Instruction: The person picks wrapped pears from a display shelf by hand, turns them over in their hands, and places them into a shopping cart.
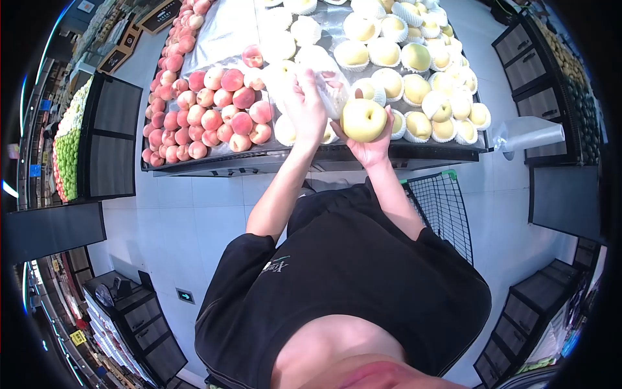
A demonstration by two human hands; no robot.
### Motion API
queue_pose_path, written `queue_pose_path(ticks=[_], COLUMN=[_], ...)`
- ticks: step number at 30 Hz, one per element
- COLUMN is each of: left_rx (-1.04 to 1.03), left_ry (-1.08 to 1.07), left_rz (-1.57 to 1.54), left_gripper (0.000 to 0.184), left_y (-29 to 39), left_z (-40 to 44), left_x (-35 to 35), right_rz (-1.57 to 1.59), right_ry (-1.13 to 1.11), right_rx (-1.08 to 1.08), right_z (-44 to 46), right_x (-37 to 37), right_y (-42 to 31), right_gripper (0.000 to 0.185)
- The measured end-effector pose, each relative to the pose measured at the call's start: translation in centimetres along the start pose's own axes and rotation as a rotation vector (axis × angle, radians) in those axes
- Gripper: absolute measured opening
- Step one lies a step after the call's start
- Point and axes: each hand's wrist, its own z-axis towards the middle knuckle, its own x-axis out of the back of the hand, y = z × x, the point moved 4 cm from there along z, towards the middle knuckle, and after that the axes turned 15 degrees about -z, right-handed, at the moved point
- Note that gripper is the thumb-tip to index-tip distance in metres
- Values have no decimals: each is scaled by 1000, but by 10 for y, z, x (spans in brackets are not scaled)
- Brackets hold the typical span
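A large yellow-green fruit [363, 120] rests in my right hand [372, 148], whose fingers wrap its underside and side. My left hand [304, 107] is raised over the display to the left of it, fingers closed around a thin, whitish, see-through bag [329, 84]. The bag hangs between my two hands, and glare blurs its edges. Beneath and behind my hands lie pale yellow fruits [387, 52] in white foam nets. Pink-red peaches [211, 119] are piled to the left.
The display stand's dark front edge [414, 153] runs just before me. A roll of clear bags [531, 134] is at its right corner. A black wire basket with green corners [447, 211] stands at my right side. Dark cabinets [113, 136] flank the floor.
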Motion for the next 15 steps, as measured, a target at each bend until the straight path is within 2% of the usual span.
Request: queue_pose_path(ticks=[3,4,7,9,10,13,14,15], left_rx=[-299,-296,-774,-693,-635,-253,-130,-162], left_ry=[22,-8,-353,-625,-776,-931,-940,-868], left_rz=[183,344,855,1024,1230,1450,1352,1201], left_gripper=[30,22,22,37,42,57,63,63], left_y=[21,15,-10,-60,-92,-139,-138,-137], left_z=[22,32,54,58,56,34,30,25], left_x=[-12,-5,-28,-24,-15,15,19,24], right_rz=[127,108,5,-75,-114,-215,-244,-269], right_ry=[20,42,83,119,146,196,213,262], right_rx=[-9,2,26,46,63,119,142,171], right_z=[-3,-5,-10,-13,-15,-17,-18,-21], right_x=[-5,2,13,17,19,14,11,10], right_y=[1,-1,-8,-10,-11,-19,-23,-25], right_gripper=[56,53,46,43,43,45,47,48])
